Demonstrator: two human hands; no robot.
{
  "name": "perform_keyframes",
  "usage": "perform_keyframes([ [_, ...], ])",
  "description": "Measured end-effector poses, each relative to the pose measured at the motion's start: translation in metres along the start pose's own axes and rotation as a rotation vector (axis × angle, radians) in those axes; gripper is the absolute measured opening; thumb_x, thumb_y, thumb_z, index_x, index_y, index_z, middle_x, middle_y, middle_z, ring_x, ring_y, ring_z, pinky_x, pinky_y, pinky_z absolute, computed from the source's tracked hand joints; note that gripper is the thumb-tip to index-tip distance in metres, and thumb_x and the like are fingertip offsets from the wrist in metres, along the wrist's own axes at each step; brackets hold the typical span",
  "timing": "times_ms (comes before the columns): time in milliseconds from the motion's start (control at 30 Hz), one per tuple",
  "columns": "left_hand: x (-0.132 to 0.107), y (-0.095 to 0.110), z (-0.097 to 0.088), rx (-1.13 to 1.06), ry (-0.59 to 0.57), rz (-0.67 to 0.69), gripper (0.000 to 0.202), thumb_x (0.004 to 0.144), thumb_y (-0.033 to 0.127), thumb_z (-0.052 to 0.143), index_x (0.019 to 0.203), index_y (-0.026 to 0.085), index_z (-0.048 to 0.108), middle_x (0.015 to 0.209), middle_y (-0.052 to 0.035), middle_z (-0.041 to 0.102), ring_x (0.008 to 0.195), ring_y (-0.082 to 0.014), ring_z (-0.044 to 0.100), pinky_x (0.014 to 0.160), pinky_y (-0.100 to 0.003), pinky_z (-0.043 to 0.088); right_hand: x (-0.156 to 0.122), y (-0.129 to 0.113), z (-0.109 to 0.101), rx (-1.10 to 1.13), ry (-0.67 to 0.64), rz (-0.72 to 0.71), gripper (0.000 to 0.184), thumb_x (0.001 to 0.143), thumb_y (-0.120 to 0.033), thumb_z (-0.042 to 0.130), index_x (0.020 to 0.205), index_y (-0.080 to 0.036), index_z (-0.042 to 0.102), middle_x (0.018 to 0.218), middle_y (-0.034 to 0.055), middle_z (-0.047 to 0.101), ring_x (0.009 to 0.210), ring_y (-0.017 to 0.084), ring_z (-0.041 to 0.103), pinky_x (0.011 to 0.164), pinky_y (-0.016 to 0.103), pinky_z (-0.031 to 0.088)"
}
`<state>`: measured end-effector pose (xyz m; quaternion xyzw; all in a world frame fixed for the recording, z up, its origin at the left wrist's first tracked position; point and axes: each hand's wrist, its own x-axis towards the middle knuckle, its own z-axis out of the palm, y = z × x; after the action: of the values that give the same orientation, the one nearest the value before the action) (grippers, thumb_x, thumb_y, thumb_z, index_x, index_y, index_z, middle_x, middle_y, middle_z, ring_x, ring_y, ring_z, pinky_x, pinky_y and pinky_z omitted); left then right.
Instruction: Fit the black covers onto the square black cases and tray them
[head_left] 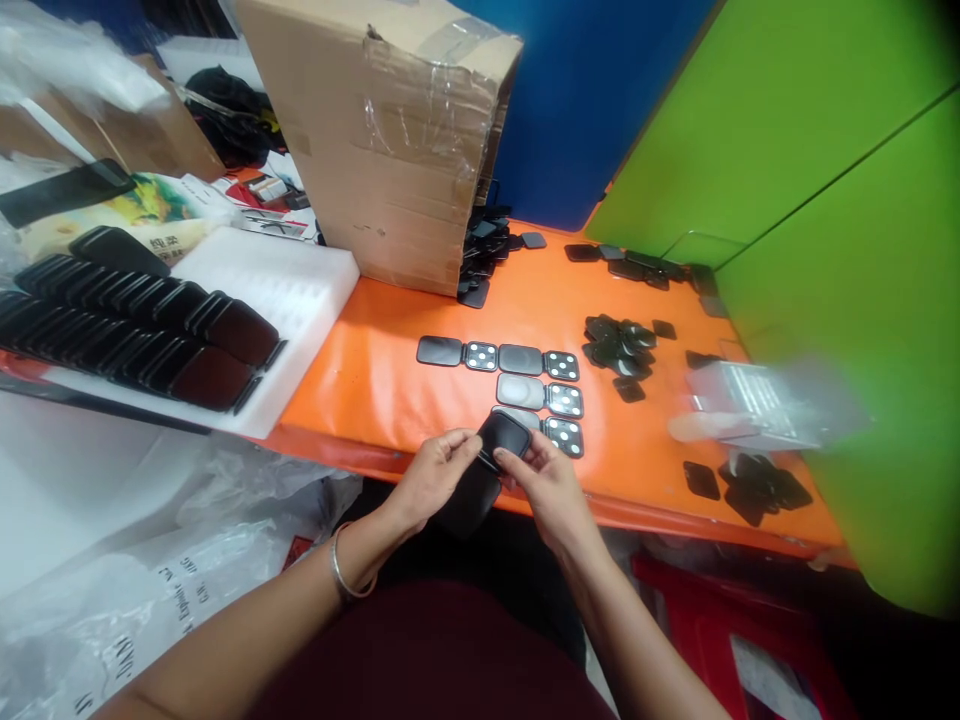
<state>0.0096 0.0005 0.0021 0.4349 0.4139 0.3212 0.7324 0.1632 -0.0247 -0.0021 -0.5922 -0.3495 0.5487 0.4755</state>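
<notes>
A black folding pad with hinged flat panels is held over the table's front edge, one panel hanging down. My left hand pinches its left edge between thumb and fingers. On the right side, my right hand grips it with the thumb on top and the fingers beneath. Just beyond lie short rows of similar opened pads on the orange table. Some of their panels carry white round dots. The nearest row is partly hidden by the held pad.
At left, a white foam tray bears rows of black pads. A cardboard box stands behind. Piles of black squares lie rightward, near a blurred clear box. Green panels border the right; a red stool is below.
</notes>
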Motion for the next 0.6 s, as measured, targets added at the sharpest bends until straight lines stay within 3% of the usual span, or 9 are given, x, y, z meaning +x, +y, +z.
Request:
perform_keyframes([
  [67, -0.003, 0.0, 0.0, -0.015, -0.144, -0.015, 0.037, 0.083, 0.042, 0.064, 0.107, 0.015, 0.055, 0.084, -0.0024, 0.062, 0.072, -0.0137, 0.061, 0.066, -0.023, 0.049, -0.001, -0.002, 0.0, 0.09, 0.014, 0.056, 0.042, 0.061, -0.043, 0.081, 0.087, -0.019, 0.059, 0.069, -0.0009, 0.062, 0.054, 0.012, 0.051, 0.047, 0.024, 0.04],
  [133, -0.006, 0.0, 0.001, -0.022, -0.213, -0.086, 0.051, 0.079, 0.037, 0.07, 0.119, 0.018, 0.046, 0.089, -0.0035, 0.063, 0.07, -0.0162, 0.065, 0.064, -0.027, 0.053, -0.002, -0.004, 0.001, 0.135, 0.033, 0.086, 0.041, 0.059, -0.04, 0.083, 0.084, -0.019, 0.059, 0.069, -0.0012, 0.063, 0.052, 0.01, 0.049, 0.046, 0.022, 0.037],
  [200, -0.008, -0.001, 0.005, -0.014, -0.181, -0.134, 0.054, 0.077, 0.034, 0.07, 0.121, 0.02, 0.042, 0.091, -0.0037, 0.063, 0.066, -0.0174, 0.067, 0.06, -0.03, 0.054, -0.002, -0.004, 0.002, 0.153, 0.035, 0.102, 0.039, 0.06, -0.04, 0.083, 0.081, -0.019, 0.057, 0.067, -0.0018, 0.062, 0.051, 0.01, 0.049, 0.046, 0.022, 0.036],
  [300, -0.008, -0.003, 0.011, 0.024, -0.105, -0.099, 0.045, 0.079, 0.031, 0.067, 0.117, 0.019, 0.044, 0.087, -0.0021, 0.061, 0.063, -0.0159, 0.066, 0.058, -0.028, 0.055, 0.0, 0.0, 0.003, 0.182, 0.067, 0.104, 0.038, 0.062, -0.042, 0.081, 0.078, -0.02, 0.055, 0.061, -0.0043, 0.058, 0.046, 0.008, 0.044, 0.043, 0.021, 0.031],
  [467, -0.007, -0.003, 0.012, 0.053, -0.09, -0.087, 0.041, 0.079, 0.029, 0.067, 0.113, 0.021, 0.046, 0.088, -0.0012, 0.061, 0.061, -0.0147, 0.066, 0.056, -0.027, 0.055, 0.004, 0.002, 0.002, 0.194, 0.057, 0.131, 0.038, 0.063, -0.046, 0.079, 0.073, -0.02, 0.051, 0.05, -0.0084, 0.047, 0.037, 0.005, 0.031, 0.037, 0.02, 0.023],
  [600, -0.01, 0.0, 0.011, 0.037, -0.139, -0.186, 0.04, 0.077, 0.029, 0.068, 0.108, 0.02, 0.045, 0.09, -0.003, 0.062, 0.064, -0.0179, 0.069, 0.052, -0.026, 0.055, 0.005, -0.009, -0.001, -0.001, 0.002, 0.078, 0.037, 0.06, -0.039, 0.082, 0.076, -0.019, 0.055, 0.061, -0.0048, 0.056, 0.05, 0.01, 0.048, 0.044, 0.021, 0.035],
])
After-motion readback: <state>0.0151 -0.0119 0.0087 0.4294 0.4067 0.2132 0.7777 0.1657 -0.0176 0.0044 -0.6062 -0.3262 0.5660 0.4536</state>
